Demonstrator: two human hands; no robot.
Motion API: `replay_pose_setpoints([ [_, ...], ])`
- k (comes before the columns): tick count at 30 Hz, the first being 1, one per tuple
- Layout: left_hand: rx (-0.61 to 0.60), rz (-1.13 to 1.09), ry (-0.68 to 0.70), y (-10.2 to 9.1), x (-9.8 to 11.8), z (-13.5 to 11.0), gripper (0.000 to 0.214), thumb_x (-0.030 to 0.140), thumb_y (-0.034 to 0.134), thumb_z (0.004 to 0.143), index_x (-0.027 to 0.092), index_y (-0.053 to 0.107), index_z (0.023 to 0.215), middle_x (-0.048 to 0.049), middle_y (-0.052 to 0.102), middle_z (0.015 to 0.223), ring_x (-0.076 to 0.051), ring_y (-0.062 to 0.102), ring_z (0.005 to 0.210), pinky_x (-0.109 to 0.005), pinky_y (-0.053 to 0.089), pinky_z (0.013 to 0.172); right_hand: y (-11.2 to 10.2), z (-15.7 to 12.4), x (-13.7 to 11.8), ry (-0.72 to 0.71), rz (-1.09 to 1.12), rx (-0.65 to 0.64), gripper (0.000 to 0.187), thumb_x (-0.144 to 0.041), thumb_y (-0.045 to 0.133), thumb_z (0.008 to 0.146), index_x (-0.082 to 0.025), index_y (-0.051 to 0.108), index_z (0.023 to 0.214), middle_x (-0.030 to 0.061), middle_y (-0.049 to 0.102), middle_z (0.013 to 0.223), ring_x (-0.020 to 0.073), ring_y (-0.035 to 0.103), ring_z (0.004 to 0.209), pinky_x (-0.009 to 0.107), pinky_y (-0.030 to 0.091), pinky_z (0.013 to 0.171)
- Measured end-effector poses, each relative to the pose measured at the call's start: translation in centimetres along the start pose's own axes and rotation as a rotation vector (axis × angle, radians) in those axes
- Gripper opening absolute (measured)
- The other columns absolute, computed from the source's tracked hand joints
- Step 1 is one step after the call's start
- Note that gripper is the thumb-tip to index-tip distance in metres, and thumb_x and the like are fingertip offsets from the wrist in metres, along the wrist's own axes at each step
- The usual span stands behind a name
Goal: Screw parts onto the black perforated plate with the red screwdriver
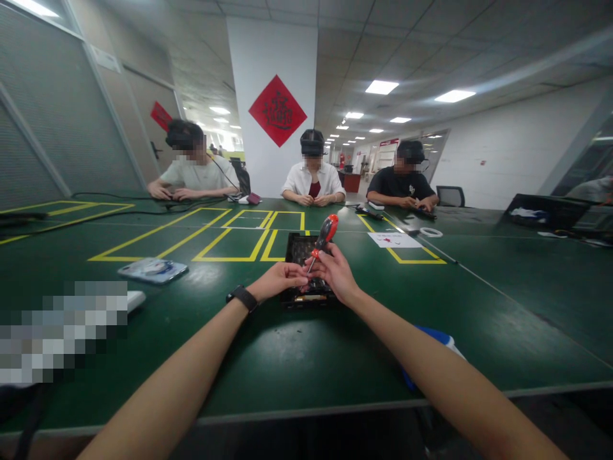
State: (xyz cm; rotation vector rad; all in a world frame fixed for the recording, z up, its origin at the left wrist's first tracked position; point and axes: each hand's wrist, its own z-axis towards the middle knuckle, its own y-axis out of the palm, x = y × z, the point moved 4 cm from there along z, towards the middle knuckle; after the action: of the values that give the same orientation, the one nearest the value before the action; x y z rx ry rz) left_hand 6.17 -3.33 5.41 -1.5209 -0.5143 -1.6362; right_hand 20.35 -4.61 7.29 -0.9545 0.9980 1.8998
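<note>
My right hand is closed round the shaft of a screwdriver with a red and black handle that points up and away from me. My left hand, with a black watch on its wrist, is pinched at the screwdriver's tip; whether it holds a small part there I cannot make out. Both hands hover over a black tray-like device lying flat on the green table.
Three people sit along the table's far side with their hands on it. Yellow tape boxes mark the middle. A flat packet lies at the left, a white sheet and a tape roll at the right, a blue and white object beside my right forearm.
</note>
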Motion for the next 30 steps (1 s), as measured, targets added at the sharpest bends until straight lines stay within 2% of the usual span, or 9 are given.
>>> replay_pose_setpoints([
  [3,0.047,0.018,0.003,-0.18,-0.45,0.22,0.027,0.03,0.072,0.063,0.01,0.059,0.075,-0.0021,0.065,0.072,-0.009,0.058,0.064,-0.023,0.044,0.067,-0.02,-0.03,-0.16,-0.023,-0.008,0.027,0.025,-0.038,0.054,0.079,-0.024,0.044,0.098,0.0004,0.064,0.079,0.0123,0.064,0.065,0.028,0.053,0.061],
  [7,0.067,0.059,-0.003,-0.39,-0.73,0.25,0.027,0.033,0.071,0.063,0.01,0.059,0.072,-0.0014,0.064,0.068,-0.009,0.056,0.06,-0.021,0.044,0.062,-0.1,-0.01,-0.13,-0.027,-0.013,0.05,0.026,-0.038,0.054,0.079,-0.024,0.043,0.097,0.0002,0.064,0.081,0.0123,0.064,0.067,0.027,0.053,0.061],
  [15,-0.061,0.0,0.009,-0.23,-0.3,-0.11,0.03,0.037,0.062,0.073,0.008,0.064,0.084,-0.0078,0.068,0.077,-0.013,0.06,0.069,-0.026,0.046,0.071,0.02,-0.08,-0.08,0.014,-0.023,0.036,0.032,-0.039,0.051,0.08,-0.025,0.043,0.108,0.0005,0.065,0.076,0.0137,0.064,0.068,0.028,0.053,0.06],
  [20,0.022,0.005,0.028,-0.24,-0.46,0.13,0.034,0.034,0.068,0.068,0.011,0.062,0.092,-0.007,0.068,0.084,-0.013,0.061,0.073,-0.028,0.046,0.074,-0.12,0.0,-0.12,-0.003,0.002,0.067,0.032,-0.037,0.056,0.077,-0.025,0.044,0.105,-0.0001,0.064,0.076,0.0137,0.064,0.068,0.028,0.053,0.062],
  [25,0.088,0.144,0.067,-0.21,-0.21,0.23,0.026,0.032,0.071,0.064,0.01,0.062,0.075,-0.0013,0.064,0.071,-0.009,0.056,0.064,-0.022,0.043,0.065,-0.12,0.05,-0.1,-0.018,0.018,0.058,0.031,-0.036,0.057,0.077,-0.025,0.042,0.102,-0.0008,0.064,0.077,0.0129,0.064,0.068,0.027,0.053,0.062],
  [30,0.031,0.066,-0.024,-0.21,-0.25,-0.01,0.027,0.031,0.07,0.065,0.009,0.063,0.078,-0.0025,0.064,0.065,-0.009,0.055,0.058,-0.021,0.043,0.059,-0.14,0.06,0.01,-0.003,0.019,0.056,0.028,-0.038,0.056,0.078,-0.024,0.043,0.099,-0.0001,0.064,0.08,0.0131,0.064,0.067,0.027,0.053,0.06],
])
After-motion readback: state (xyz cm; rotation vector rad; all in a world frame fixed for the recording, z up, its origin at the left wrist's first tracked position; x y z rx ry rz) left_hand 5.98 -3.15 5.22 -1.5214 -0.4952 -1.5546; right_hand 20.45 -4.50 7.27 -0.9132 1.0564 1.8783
